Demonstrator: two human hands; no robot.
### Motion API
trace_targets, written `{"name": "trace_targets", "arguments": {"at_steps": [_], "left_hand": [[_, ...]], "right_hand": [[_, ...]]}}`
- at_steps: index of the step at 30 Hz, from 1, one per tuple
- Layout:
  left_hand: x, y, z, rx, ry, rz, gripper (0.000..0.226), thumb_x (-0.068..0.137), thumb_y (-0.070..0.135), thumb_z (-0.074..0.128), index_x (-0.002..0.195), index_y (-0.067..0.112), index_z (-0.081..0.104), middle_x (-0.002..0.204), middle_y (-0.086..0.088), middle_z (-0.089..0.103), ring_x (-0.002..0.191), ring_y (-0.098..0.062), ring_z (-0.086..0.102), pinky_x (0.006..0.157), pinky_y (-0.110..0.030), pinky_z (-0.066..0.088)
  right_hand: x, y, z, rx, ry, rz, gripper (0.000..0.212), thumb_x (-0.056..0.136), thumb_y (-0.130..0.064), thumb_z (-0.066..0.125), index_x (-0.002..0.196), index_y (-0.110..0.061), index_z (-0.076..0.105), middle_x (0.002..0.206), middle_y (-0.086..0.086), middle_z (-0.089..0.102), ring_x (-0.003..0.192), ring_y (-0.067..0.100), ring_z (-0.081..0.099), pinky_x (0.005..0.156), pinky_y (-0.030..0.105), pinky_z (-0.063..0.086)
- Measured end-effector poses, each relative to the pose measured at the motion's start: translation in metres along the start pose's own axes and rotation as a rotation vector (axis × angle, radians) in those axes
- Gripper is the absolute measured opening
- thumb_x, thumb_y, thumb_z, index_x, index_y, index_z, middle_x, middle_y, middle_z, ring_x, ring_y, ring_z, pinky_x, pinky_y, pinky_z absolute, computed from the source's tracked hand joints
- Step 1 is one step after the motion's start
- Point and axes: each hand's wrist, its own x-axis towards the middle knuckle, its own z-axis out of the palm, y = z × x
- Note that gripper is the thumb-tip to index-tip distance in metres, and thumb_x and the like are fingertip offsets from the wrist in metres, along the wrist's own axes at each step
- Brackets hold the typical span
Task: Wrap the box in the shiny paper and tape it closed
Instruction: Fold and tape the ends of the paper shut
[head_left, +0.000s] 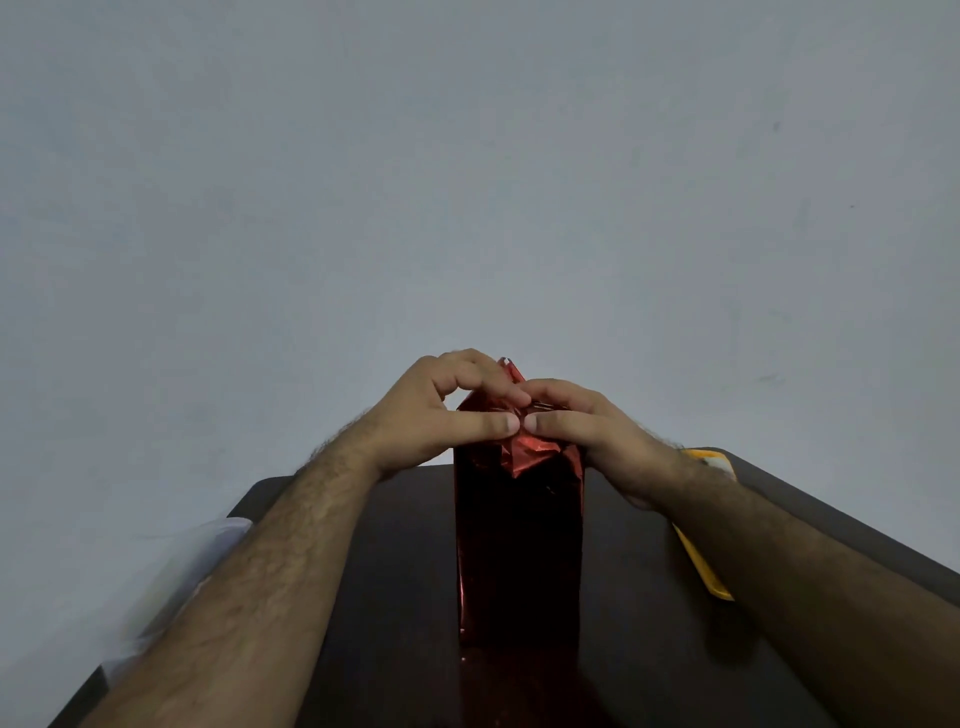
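A tall box (519, 551) stands upright on the dark table (395, 597), covered in shiny red paper. At its top the red paper (527, 451) is bunched and creased, with one pointed flap sticking up behind my fingers. My left hand (431, 410) and my right hand (587, 431) both rest on the top end, thumbs meeting tip to tip over the folds and fingers pinching the paper. No tape is in sight.
A flat yellow object (698, 558) lies on the table to the right, mostly hidden under my right forearm. A clear plastic sheet or bag (171, 582) hangs off the table's left edge. A plain grey wall rises behind the table.
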Motion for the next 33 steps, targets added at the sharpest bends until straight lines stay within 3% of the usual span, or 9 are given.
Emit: {"name": "trace_targets", "arguments": {"at_steps": [3, 6, 9, 13, 16, 19, 23, 28, 33], "left_hand": [[0.001, -0.002, -0.002, 0.014, -0.056, 0.015, 0.037, 0.081, 0.025, 0.090, 0.117, 0.030, 0.082, 0.119, 0.011, 0.068, 0.126, -0.009, 0.060, 0.108, -0.019, 0.040], [0.003, -0.004, 0.003, 0.096, 0.002, -0.074, 0.060, 0.070, 0.055, 0.089, 0.127, 0.049, 0.073, 0.139, 0.027, 0.054, 0.144, 0.001, 0.040, 0.123, -0.038, 0.035], [0.003, -0.006, 0.007, 0.148, -0.004, -0.150, 0.069, 0.062, 0.072, 0.084, 0.127, 0.058, 0.069, 0.163, 0.033, 0.030, 0.159, 0.003, 0.009, 0.129, -0.044, 0.021], [0.002, -0.007, 0.006, 0.117, -0.074, -0.200, 0.068, 0.070, 0.068, 0.088, 0.134, 0.060, 0.066, 0.175, 0.025, 0.013, 0.159, 0.004, -0.015, 0.132, -0.053, 0.003], [0.003, -0.009, 0.007, 0.096, -0.086, -0.229, 0.069, 0.069, 0.070, 0.084, 0.134, 0.049, 0.070, 0.174, 0.025, 0.018, 0.159, 0.006, -0.011, 0.132, -0.051, 0.004], [0.003, -0.011, 0.006, 0.087, -0.067, -0.214, 0.065, 0.069, 0.066, 0.082, 0.131, 0.046, 0.073, 0.170, 0.025, 0.027, 0.159, 0.007, -0.001, 0.131, -0.044, 0.009], [0.001, -0.019, -0.002, 0.013, -0.009, -0.135, 0.057, 0.074, 0.056, 0.086, 0.126, 0.040, 0.070, 0.160, 0.026, 0.043, 0.154, -0.001, 0.032, 0.125, -0.039, 0.026], [0.007, -0.026, 0.002, 0.041, 0.216, -0.171, 0.003, 0.090, 0.034, 0.083, 0.091, 0.034, 0.080, 0.139, 0.026, 0.058, 0.140, 0.001, 0.047, 0.122, -0.048, 0.037], [0.011, -0.030, 0.003, 0.103, 0.155, -0.253, 0.025, 0.070, 0.056, 0.071, 0.093, 0.053, 0.083, 0.142, 0.032, 0.052, 0.141, -0.003, 0.047, 0.121, -0.051, 0.038]], "right_hand": [[-0.002, -0.001, 0.001, 0.026, 0.051, -0.071, 0.047, 0.085, -0.022, 0.073, 0.132, -0.016, 0.070, 0.127, 0.006, 0.075, 0.119, 0.023, 0.071, 0.100, 0.034, 0.056], [-0.004, -0.001, 0.003, 0.041, 0.058, -0.088, 0.045, 0.083, -0.018, 0.076, 0.128, -0.017, 0.072, 0.122, 0.006, 0.077, 0.114, 0.024, 0.074, 0.094, 0.031, 0.058], [-0.006, 0.002, 0.007, 0.045, 0.060, -0.074, 0.050, 0.080, -0.016, 0.081, 0.129, -0.013, 0.068, 0.121, 0.007, 0.077, 0.114, 0.026, 0.074, 0.093, 0.032, 0.059], [-0.008, 0.006, 0.007, 0.045, 0.076, -0.058, 0.063, 0.080, -0.015, 0.086, 0.138, -0.020, 0.061, 0.132, 0.008, 0.071, 0.117, 0.025, 0.073, 0.104, 0.044, 0.058], [-0.010, 0.006, 0.006, 0.037, 0.072, -0.049, 0.068, 0.075, -0.020, 0.088, 0.137, -0.025, 0.061, 0.134, 0.009, 0.068, 0.118, 0.025, 0.072, 0.105, 0.045, 0.057], [-0.010, 0.006, 0.007, 0.082, 0.033, -0.068, 0.059, 0.084, -0.004, 0.082, 0.137, -0.020, 0.061, 0.129, 0.012, 0.072, 0.115, 0.027, 0.073, 0.097, 0.036, 0.059], [-0.011, 0.004, 0.009, 0.064, 0.065, -0.108, 0.066, 0.080, -0.014, 0.082, 0.140, -0.026, 0.059, 0.133, -0.001, 0.068, 0.121, 0.021, 0.070, 0.094, 0.030, 0.058], [-0.012, 0.002, 0.011, 0.083, 0.069, -0.141, 0.061, 0.083, -0.019, 0.079, 0.140, -0.023, 0.059, 0.132, -0.001, 0.070, 0.121, 0.026, 0.070, 0.097, 0.034, 0.059], [-0.013, 0.005, 0.011, 0.023, 0.078, -0.153, 0.065, 0.082, -0.022, 0.083, 0.142, -0.027, 0.059, 0.145, 0.004, 0.060, 0.125, 0.026, 0.067, 0.102, 0.042, 0.058]]}}
